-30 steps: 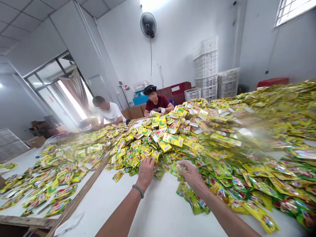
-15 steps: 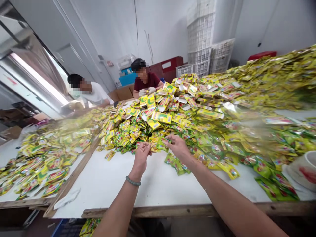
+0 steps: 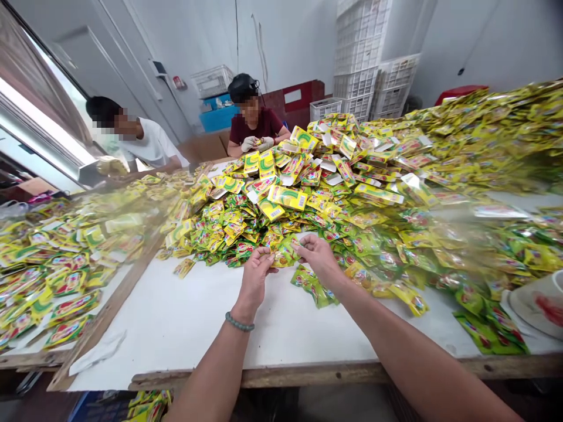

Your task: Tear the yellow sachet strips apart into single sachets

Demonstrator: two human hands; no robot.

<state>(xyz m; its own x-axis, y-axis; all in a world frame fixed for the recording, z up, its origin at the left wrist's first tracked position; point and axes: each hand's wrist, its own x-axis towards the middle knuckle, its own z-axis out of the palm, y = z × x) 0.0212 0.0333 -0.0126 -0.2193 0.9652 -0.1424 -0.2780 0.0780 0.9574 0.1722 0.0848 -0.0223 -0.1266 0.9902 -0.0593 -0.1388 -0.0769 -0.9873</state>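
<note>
My left hand [image 3: 256, 275], with a beaded bracelet [image 3: 240, 322] on its wrist, pinches the edge of a small yellow packet [image 3: 278, 259] at the front of the heap. Opposite it, my right hand [image 3: 320, 259] has thumb and forefinger closed on a small green packet [image 3: 288, 246]. The two packets meet or overlap between my hands; their exact edges are hard to make out. Just below my right hand, more green packets [image 3: 313, 286] lie on the white tabletop [image 3: 197, 322]. Behind my fingers rises a heap of packets [image 3: 224, 225] and flat yellow boxes [image 3: 288, 197].
A wooden strip [image 3: 109, 310] divides off more yellow packets [image 3: 70, 281] at left. A white tub [image 3: 536, 302] stands at right. Two people, one in a white shirt [image 3: 153, 143] and one in a dark red shirt [image 3: 270, 126], sit across. White crates [image 3: 358, 58] are stacked behind.
My hands have drawn closer together, and the green packet now meets the yellow one between them. The camera view has shifted slightly. The person in white appears farther left in view.
</note>
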